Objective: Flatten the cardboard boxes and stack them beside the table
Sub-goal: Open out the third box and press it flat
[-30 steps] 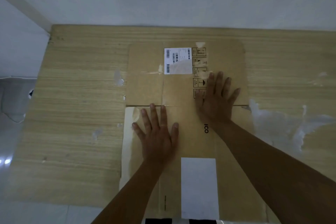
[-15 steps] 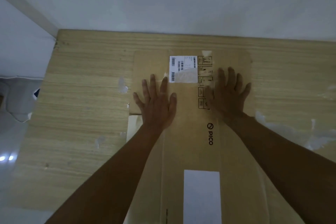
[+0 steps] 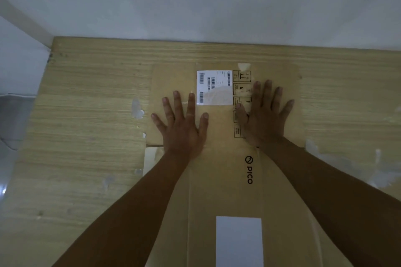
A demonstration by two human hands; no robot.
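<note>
Palm down, the left hand (image 3: 182, 128) presses on the flattened brown cardboard box (image 3: 223, 191), its fingers straight and spread wide, gripping nothing. The right hand (image 3: 263, 119) lies just beside it in the same way, flat on the cardboard with its fingers fanned apart and its thumb pointing toward the left hand; the two hands do not touch. Both bare forearms reach in from the near edge of the view, over the box.

The box lies flat on the pale wood-grain table (image 3: 86, 136), running lengthwise away from the person, and its far flap ends short of the table's back edge. Between the fingers of the two hands sits a white printed shipping label (image 3: 214, 87) with barcodes (the text is too small to read). Just right of it runs a column of black handling symbols (image 3: 241, 77), partly covered by the right thumb. Nearer the person, black "PICO" lettering (image 3: 249, 174) with a round logo is printed along the box, and nearer still is a blank white rectangular sticker (image 3: 238, 240). A cream paper strip (image 3: 149, 158) shows at the box's left edge, beside the left wrist.

Worn pale patches (image 3: 137, 109) mark the table on both sides of the box. The table's far edge meets a plain white wall (image 3: 195, 2).
</note>
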